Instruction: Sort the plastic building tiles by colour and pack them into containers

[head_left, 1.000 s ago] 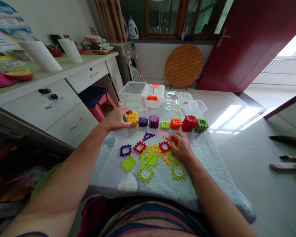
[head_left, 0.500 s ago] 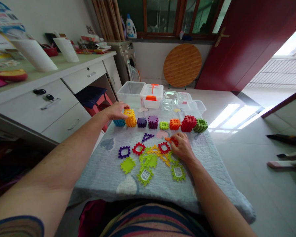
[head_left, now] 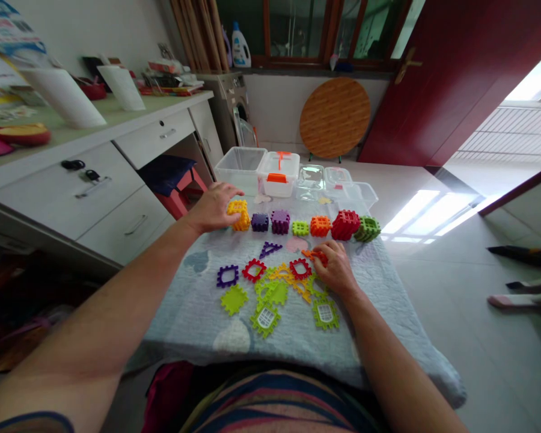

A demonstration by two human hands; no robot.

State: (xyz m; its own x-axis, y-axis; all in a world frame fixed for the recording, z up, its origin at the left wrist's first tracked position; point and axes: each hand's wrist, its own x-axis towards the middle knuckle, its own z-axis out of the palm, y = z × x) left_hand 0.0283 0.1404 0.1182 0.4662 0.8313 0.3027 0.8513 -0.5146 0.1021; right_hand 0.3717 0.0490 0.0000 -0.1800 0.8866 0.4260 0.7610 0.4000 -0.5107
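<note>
Left hand (head_left: 213, 208): thumb and fingers parted at yellow stack (head_left: 240, 218), grip unclear. Right hand (head_left: 336, 266) pinches orange piece (head_left: 308, 255). Step seems stack-straightening; next move calls for light touch.

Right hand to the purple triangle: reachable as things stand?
Likely yes: the right hand is close, and mostly bare cloth lies between it and the purple triangle. Its fingers seem occupied with an orange piece, though.
</note>
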